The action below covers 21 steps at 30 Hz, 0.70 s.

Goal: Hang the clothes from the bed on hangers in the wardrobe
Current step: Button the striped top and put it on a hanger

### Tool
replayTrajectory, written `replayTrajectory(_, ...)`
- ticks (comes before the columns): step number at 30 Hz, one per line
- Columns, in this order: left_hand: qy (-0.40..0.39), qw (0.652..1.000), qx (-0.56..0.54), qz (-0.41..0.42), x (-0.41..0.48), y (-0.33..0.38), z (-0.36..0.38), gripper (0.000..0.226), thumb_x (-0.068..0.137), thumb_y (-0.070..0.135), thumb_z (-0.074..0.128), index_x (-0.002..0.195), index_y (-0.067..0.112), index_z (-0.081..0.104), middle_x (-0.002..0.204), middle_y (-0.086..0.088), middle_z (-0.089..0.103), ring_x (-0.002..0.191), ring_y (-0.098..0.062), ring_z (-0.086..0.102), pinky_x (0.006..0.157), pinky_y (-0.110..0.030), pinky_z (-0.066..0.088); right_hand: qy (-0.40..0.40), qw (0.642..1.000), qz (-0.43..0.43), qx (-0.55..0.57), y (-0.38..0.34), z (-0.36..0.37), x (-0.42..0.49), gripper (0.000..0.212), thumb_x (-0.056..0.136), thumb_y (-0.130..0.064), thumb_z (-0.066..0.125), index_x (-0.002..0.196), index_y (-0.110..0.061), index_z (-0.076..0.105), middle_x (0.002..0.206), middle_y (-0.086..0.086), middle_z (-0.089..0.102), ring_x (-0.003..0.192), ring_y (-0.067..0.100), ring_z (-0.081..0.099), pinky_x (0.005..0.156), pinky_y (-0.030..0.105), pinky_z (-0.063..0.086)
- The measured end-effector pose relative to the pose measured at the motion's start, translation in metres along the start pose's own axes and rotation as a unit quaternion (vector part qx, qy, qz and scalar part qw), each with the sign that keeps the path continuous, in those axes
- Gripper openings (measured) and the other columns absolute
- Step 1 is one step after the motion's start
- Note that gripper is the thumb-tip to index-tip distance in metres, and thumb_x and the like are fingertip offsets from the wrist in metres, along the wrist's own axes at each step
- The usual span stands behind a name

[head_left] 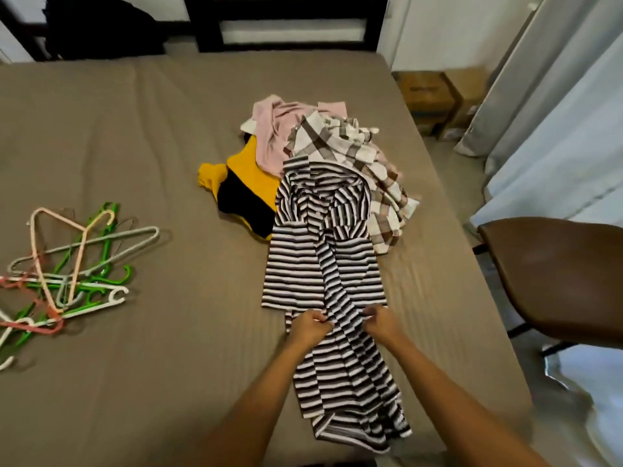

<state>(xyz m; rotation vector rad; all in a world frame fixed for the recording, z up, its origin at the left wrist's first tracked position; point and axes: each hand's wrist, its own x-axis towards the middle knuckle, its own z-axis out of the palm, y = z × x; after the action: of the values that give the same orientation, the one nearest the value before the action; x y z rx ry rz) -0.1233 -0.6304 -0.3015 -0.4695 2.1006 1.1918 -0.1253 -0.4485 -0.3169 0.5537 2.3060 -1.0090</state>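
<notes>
Head view: the left hand (310,326) and right hand (381,323) each pinch the striped garment (323,264) at its middle, where it lies on the bed (168,129). It looks light and limp, so the shoulders beyond the grip seem the better hold. Its far end touches the clothes pile (357,153). Tangled hangers (67,271) lie well left of the grip, and a chair (556,274) stands to the right.

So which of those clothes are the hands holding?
The striped top, pinched by the left hand and right hand. The yellow top, pink top and checked shirt lie untouched beyond it.
</notes>
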Motion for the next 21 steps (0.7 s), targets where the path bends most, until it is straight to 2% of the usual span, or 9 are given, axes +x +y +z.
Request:
replayTrajectory(2,-0.018,1.0,0.02,-0.007,-0.003,-0.016,0.024,0.019,0.081,0.031,0.069,0.091,0.014,0.068,0.096,-0.007,0.07,0.096,-0.022,0.064,0.083,-0.027,0.047,-0.015,0.998,-0.018,-0.054,0.011,0.012,-0.027,0.038,0.071,-0.032,0.062,0.102,-0.009,0.064,0.109,0.018,0.066,0.103,0.029,0.061,0.088,0.036,0.044)
replayTrajectory(4,-0.028,0.999,0.007,-0.019,-0.008,-0.028,0.042,0.021,0.084,0.037,0.065,0.083,0.017,0.062,0.086,-0.004,0.065,0.094,-0.022,0.063,0.078,-0.026,0.046,-0.044,0.994,-0.029,-0.099,0.014,0.02,-0.051,0.008,0.081,-0.029,0.062,0.086,-0.027,0.056,0.119,0.018,0.062,0.112,0.032,0.057,0.091,0.035,0.04)
replayTrajectory(8,-0.016,0.999,-0.037,-0.029,-0.015,-0.04,0.061,0.031,0.085,0.046,0.062,0.071,0.02,0.052,0.07,0.002,0.057,0.077,-0.019,0.056,0.071,-0.029,0.044,0.059,0.997,-0.044,-0.029,0.037,0.054,-0.064,0.02,0.089,-0.012,0.058,0.105,-0.002,0.063,0.1,0.019,0.067,0.091,0.031,0.063,0.073,0.031,0.04)
replayTrajectory(11,-0.01,0.995,-0.092,-0.022,-0.018,-0.048,0.058,0.028,0.08,0.04,0.071,0.09,0.02,0.055,0.084,-0.003,0.065,0.082,-0.018,0.061,0.08,-0.034,0.051,0.038,0.991,-0.054,0.113,0.044,0.073,-0.074,0.015,0.095,-0.014,0.051,0.086,-0.01,0.062,0.074,0.004,0.063,0.066,0.006,0.056,0.066,0.028,0.039)
replayTrajectory(12,-0.001,0.995,-0.098,-0.014,-0.019,-0.05,0.055,0.027,0.079,0.035,0.073,0.093,0.02,0.055,0.084,-0.004,0.066,0.079,-0.017,0.061,0.077,-0.033,0.051,0.004,0.986,-0.047,0.157,0.043,0.075,-0.077,0.017,0.096,-0.012,0.049,0.084,-0.014,0.061,0.076,0.001,0.062,0.069,0.001,0.055,0.068,0.029,0.043)
replayTrajectory(14,0.03,0.992,-0.124,-0.003,-0.022,-0.053,0.047,0.02,0.08,0.025,0.075,0.086,0.016,0.058,0.076,-0.004,0.065,0.067,-0.01,0.06,0.067,-0.029,0.05,-0.028,0.976,-0.032,0.214,0.043,0.076,-0.079,0.014,0.097,-0.01,0.049,0.092,-0.012,0.062,0.089,0.004,0.066,0.084,0.01,0.061,0.08,0.033,0.049)
replayTrajectory(17,0.052,0.984,-0.171,0.007,-0.027,-0.055,0.039,0.015,0.083,0.013,0.071,0.078,0.011,0.057,0.077,-0.005,0.063,0.068,-0.01,0.061,0.055,-0.021,0.053,0.072,0.978,-0.018,0.195,0.046,0.077,-0.079,0.013,0.093,-0.014,0.057,0.099,-0.006,0.066,0.092,0.007,0.069,0.088,0.022,0.064,0.08,0.037,0.05)
replayTrajectory(19,0.065,0.981,-0.18,0.015,-0.032,-0.056,0.038,0.015,0.082,0.014,0.071,0.078,0.011,0.057,0.083,-0.007,0.066,0.078,-0.018,0.064,0.061,-0.026,0.057,0.147,0.976,-0.03,0.158,0.039,0.074,-0.085,0.011,0.089,-0.014,0.062,0.095,-0.007,0.068,0.088,0.007,0.068,0.082,0.02,0.062,0.076,0.034,0.049)
replayTrajectory(21,0.088,0.976,-0.196,0.022,-0.037,-0.057,0.036,0.013,0.083,0.02,0.071,0.079,0.017,0.059,0.089,-0.007,0.068,0.086,-0.023,0.066,0.072,-0.035,0.058,0.137,0.964,-0.048,0.222,0.03,0.074,-0.094,0.008,0.09,-0.01,0.06,0.085,-0.012,0.066,0.078,0.001,0.065,0.073,0.014,0.059,0.069,0.03,0.048)
